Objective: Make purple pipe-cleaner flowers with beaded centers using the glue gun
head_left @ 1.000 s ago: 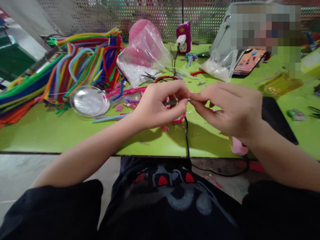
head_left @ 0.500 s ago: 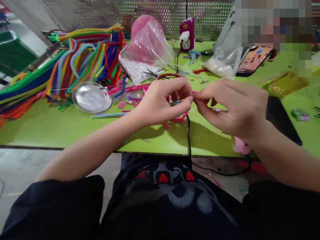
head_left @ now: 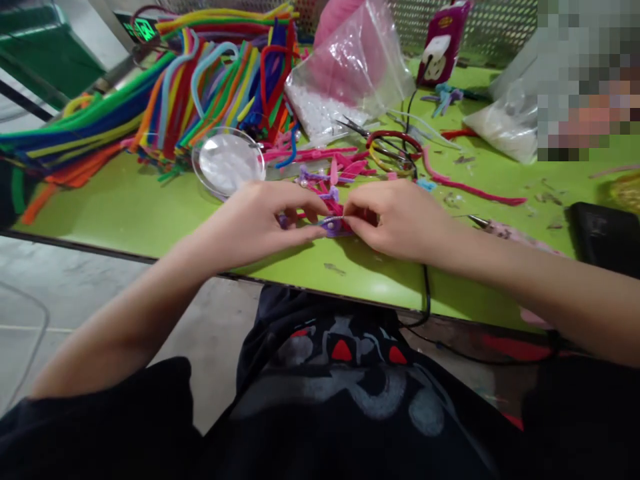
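Between my fingertips is a small purple piece (head_left: 332, 225) with a pale bead on it, low over the green table (head_left: 345, 270). My left hand (head_left: 260, 223) pinches its left side between thumb and fingers. From the right, the thumb and fingertips of my right hand (head_left: 395, 217) close at its other side; what they grip is too small to make out. Pink and purple fuzzy pieces (head_left: 345, 170) lie just behind my hands. Scissors (head_left: 395, 150) with red and yellow handles rest beyond them.
Colourful pipe cleaners (head_left: 200, 100) heap at the back left, beside a round clear dish (head_left: 227, 163). Behind stand a bag of white beads (head_left: 323, 110) and a purple socket block (head_left: 443, 47). At right lie a pink glue gun (head_left: 515, 237) and black phone (head_left: 603, 233).
The view has shifted to the right and tilted. My hands have come lower and nearer the table's front edge, and the purple piece now shows between them. The right forearm lies flatter.
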Demonstrator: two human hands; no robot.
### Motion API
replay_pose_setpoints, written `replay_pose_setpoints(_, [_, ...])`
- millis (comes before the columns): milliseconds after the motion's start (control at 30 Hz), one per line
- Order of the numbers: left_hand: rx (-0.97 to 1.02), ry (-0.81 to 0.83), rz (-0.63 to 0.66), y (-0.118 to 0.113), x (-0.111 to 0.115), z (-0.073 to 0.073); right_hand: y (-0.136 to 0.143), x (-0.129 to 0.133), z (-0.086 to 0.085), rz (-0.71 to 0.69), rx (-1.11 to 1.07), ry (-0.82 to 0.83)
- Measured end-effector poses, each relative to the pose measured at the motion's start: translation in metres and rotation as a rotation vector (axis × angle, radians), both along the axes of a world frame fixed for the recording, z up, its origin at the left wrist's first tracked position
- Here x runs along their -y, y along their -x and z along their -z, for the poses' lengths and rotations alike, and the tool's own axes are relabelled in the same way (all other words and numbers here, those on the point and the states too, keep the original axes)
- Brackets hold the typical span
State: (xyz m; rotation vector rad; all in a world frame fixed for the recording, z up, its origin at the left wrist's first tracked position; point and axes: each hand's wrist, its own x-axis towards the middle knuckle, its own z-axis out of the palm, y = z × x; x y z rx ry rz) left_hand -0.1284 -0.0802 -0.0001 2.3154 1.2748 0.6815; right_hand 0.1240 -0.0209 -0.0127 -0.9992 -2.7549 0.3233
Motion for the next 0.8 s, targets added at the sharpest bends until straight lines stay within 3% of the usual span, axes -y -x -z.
replay_pose_setpoints(133, [-0.019,-0.069,-0.079,-0.007,0.0,0.021,0.005,0.001,0.005,-0.001,0.055,-0.023])
replay_pose_setpoints(400, [-0.053,-0.142,-0.127,-0.011,0.001,0.032,0.001,0.009,0.007,-0.023,-0.047,-0.127])
replay_pose_setpoints(800, [-0.107,-0.015,-0.195,-0.02,0.007,0.019,0.008,0.022,0.01,0.064,-0.053,-0.072])
